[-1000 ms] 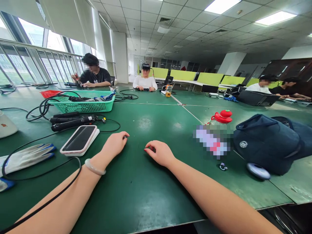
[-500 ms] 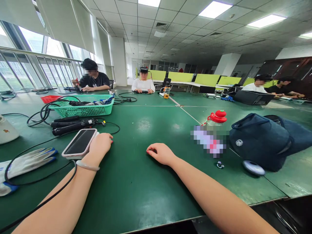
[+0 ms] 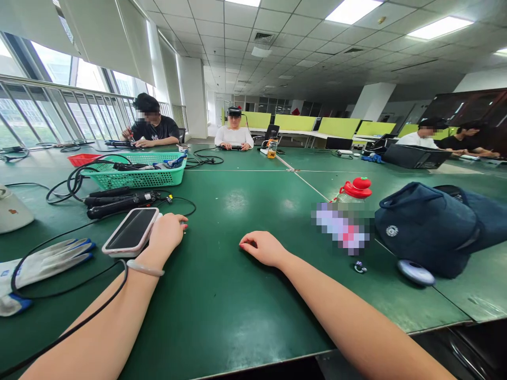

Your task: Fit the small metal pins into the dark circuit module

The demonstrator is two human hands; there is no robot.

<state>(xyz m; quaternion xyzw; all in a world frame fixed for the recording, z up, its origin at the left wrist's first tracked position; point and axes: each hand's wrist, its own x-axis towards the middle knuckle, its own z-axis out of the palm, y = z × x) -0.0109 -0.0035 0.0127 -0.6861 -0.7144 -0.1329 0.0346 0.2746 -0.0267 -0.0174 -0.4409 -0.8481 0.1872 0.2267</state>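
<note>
My left hand rests on the green table, against the right edge of a phone in a pale pink case. Its fingertips show at the far right side, and something small may be under them, too hidden to make out. My right hand lies on its side on the table, fingers curled together and thumb near the index finger, with nothing visible in it. A white and blue glove lies left of the phone, and a black cable runs over my left forearm.
Black handheld devices lie before a green basket. On the right are a red-lidded bottle, a dark blue bag, a round pale object and a small shiny item. Several people sit around the far table edges.
The fingers of my left hand have stretched out slightly to the right. My right hand keeps its pose. The whole view has shifted slightly.
</note>
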